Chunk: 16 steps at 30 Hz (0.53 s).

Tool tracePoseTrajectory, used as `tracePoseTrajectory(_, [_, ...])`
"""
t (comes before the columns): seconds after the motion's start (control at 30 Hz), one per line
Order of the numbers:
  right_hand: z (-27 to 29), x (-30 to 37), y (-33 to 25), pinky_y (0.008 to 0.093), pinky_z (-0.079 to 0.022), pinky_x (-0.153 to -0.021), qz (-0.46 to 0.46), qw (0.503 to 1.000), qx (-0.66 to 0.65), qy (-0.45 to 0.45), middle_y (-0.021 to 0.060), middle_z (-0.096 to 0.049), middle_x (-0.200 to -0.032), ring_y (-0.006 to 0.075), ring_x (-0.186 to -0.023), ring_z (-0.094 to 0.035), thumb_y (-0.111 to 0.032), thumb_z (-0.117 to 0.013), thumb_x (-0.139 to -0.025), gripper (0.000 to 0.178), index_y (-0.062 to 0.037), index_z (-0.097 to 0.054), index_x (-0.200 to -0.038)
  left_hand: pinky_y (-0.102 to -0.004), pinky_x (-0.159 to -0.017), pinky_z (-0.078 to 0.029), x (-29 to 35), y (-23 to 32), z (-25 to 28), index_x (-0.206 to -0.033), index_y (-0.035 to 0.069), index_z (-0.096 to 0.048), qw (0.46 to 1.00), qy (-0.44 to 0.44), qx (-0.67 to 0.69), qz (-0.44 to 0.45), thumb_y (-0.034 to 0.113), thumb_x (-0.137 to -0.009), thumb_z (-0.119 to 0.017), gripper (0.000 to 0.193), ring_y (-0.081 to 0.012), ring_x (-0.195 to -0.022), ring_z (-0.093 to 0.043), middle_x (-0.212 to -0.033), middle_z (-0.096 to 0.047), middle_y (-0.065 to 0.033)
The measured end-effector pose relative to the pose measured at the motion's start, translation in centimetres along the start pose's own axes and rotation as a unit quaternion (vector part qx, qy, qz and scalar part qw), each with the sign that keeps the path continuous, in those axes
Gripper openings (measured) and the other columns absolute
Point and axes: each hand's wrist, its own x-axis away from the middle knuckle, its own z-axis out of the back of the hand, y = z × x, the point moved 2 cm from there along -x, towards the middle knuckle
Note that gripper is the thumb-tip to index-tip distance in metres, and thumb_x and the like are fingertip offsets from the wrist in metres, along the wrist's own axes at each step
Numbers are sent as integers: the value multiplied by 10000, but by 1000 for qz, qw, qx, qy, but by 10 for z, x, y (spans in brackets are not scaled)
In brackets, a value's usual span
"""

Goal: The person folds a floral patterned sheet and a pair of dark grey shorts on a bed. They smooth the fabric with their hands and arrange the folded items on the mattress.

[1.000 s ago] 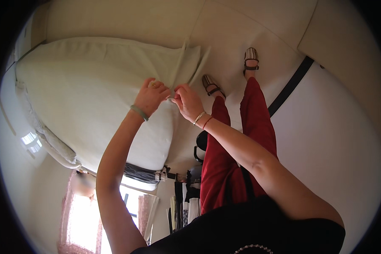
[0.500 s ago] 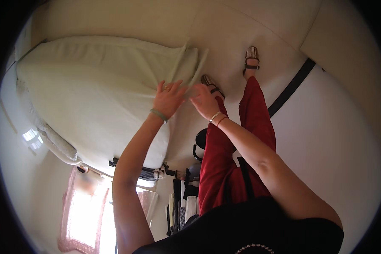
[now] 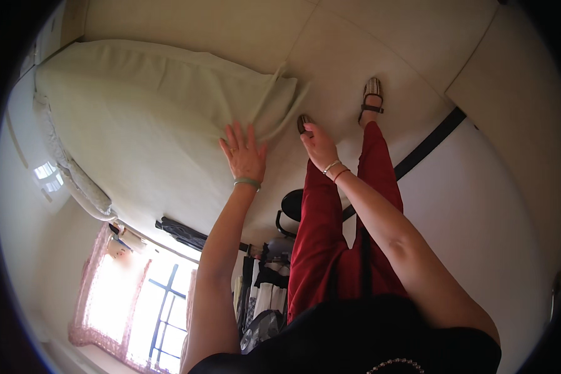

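A pale green sheet (image 3: 149, 118) is spread over a bed to my left, with creases and a gathered fold at its corner near my feet. My left hand (image 3: 246, 159), a green bangle at its wrist, is open over the edge of the sheet. Its fingers are spread and it grips nothing; whether the palm touches the cloth I cannot tell. My right hand (image 3: 321, 149) is above my red-trousered leg, to the right of the sheet. Its fingers are loosely apart, some partly hidden behind the hand, and nothing shows in it.
A black round stool seat (image 3: 292, 204) stands beside my left leg. Hanging clothes (image 3: 268, 293) and a folded dark cloth (image 3: 181, 232) are nearer me. A bright window (image 3: 168, 293) with pink curtains lies lower left. Tiled floor (image 3: 349, 37) extends beyond my feet.
My hands have moved apart. The left has turned flatter with fingers stretched; the right has shifted to the right and lower. My view has tilted slightly, showing more of the window.
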Motion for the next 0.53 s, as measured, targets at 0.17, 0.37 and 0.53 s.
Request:
tracePoseTrajectory(0.17, [10, -5, -36, 411, -489, -903, 37, 998, -2, -44, 184, -581, -1232, 346, -1011, -613, -275, -575, -940, 401, -16, -539, -1244, -570, -1172, -96, 2, 13, -28, -1444, 142, -436, 972, -176, -128, -89, 375, -932, -579, 580, -314, -1472, -193, -1543, -343, -112])
tracePoseTrajectory(0.37, [74, -6, -65, 388, -228, -1131, -109, 894, -425, -87, 39, -349, -1553, 181, -1425, -311, -625, -270, -996, 720, -125, -339, -1510, -454, -1090, -349, 9, 115, -9, -1433, 171, -460, 921, -78, 373, -81, 308, -1009, -492, 448, -340, -1340, -440, -1409, -510, -161])
tracePoseTrajectory(0.53, [173, 9, -123, 396, -112, -1184, -56, 816, -571, -72, 32, -245, -1602, 188, -1490, -156, -693, -181, -966, 796, -153, -226, -1549, -450, -1201, -94, -37, 188, 108, -1560, 237, -177, 490, -113, 850, 158, 504, -1026, -353, 623, -239, -1491, -162, -1611, -183, -115])
